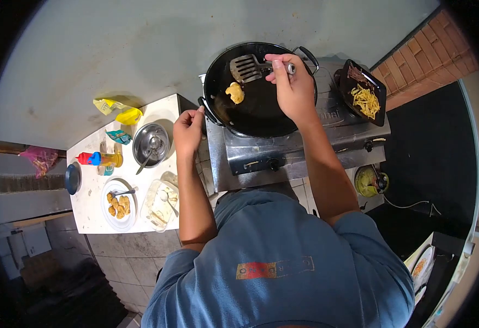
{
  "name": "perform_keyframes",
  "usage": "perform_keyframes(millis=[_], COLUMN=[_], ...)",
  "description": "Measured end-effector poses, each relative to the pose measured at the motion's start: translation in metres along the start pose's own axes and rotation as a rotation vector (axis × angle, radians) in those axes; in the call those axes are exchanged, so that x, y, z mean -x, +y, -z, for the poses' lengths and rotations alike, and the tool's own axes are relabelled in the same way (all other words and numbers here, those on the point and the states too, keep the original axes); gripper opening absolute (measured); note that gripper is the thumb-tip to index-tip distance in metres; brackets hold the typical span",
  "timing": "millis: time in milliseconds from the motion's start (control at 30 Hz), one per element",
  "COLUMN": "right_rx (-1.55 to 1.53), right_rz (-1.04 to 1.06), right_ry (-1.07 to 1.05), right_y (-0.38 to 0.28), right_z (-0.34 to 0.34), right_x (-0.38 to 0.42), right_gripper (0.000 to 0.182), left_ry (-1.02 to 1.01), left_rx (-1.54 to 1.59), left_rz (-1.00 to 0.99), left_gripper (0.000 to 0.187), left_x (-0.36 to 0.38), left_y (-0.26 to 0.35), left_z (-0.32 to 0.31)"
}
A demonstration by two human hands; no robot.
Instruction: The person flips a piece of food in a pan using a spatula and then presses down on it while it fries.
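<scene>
A large black pan (261,117) sits on the metal stove (299,147). My right hand (294,90) is closed round the handle of a slotted spatula (246,69), its head held over the pan's left half. Just below the spatula's head, a yellow fried piece of food (235,93) lies in the dark pan. My left hand (188,130) is closed at the pan's left side handle (211,112), thumb and fingers pinching it; part of the handle is hidden.
Right of the pan, a black tray (380,90) holds fries and dark strips. On the left, a white table (86,210) carries a metal bowl (151,145), a plate (105,210) of fried pieces with a fork, a plastic container (160,210), bottles and yellow packets.
</scene>
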State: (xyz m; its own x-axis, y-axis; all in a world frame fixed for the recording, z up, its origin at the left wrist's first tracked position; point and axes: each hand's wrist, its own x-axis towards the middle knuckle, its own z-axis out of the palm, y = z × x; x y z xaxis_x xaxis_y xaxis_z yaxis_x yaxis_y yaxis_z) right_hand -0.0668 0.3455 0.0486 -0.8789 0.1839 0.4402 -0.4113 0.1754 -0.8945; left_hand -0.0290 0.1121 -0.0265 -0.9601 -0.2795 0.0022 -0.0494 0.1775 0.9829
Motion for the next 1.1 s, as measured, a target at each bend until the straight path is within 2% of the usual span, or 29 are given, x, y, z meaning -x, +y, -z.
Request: perform_keyframes(millis=[200,300,367,467,600,667,800,867,933,1000,1100], right_rx=[-0.045,-0.012,-0.017,0.078,0.130,0.368,0.524,0.515,0.427,0.412,0.437], right_rz=[0.012,0.080,0.166,0.076,0.110,0.121,0.106,0.127,0.197,0.178,0.125], right_ry=[-0.096,-0.169,-0.294,-0.372,-0.413,-0.405,-0.294,-0.250,-0.101,-0.070,0.026], right_y=[0.009,0.018,0.018,0.020,0.005,-0.007,-0.016,-0.018,-0.020,-0.020,-0.008], right_z=[-0.006,-0.006,-0.005,-0.002,0.008,0.016,0.029,0.034,0.036,0.039,0.043], right_x=[0.002,0.003,0.003,0.001,-0.001,0.000,0.002,0.003,0.003,0.003,0.001], right_gripper=[0.016,0.015,0.012,0.013,0.016,0.020,0.023,0.023,0.032,0.031,0.028], left_ry=[-0.001,-0.016,-0.019,-0.021,-0.012,-0.008,0.004,0.004,0.000,0.015,-0.002], left_rx=[-0.007,0.005,-0.008,-0.010,0.022,0.009,0.011,0.012,0.013,0.044,0.009], left_rz=[0.005,0.025,0.025,0.031,0.039,0.035,0.051,0.058,0.065,-0.010,0.026], left_gripper=[0.026,0.026,0.026,0.026,0.026,0.026,0.026,0.026,0.026,0.026,0.026], left_x=[0.002,0.004,0.005,0.006,0.006,0.006,0.006,0.007,0.005,0.002,0.002], left_y=[0.003,0.005,0.005,0.007,0.005,0.004,0.007,0.010,0.008,0.002,0.004], left_z=[0.000,0.001,0.001,0.000,0.001,0.001,0.000,0.001,0.000,0.000,0.001])
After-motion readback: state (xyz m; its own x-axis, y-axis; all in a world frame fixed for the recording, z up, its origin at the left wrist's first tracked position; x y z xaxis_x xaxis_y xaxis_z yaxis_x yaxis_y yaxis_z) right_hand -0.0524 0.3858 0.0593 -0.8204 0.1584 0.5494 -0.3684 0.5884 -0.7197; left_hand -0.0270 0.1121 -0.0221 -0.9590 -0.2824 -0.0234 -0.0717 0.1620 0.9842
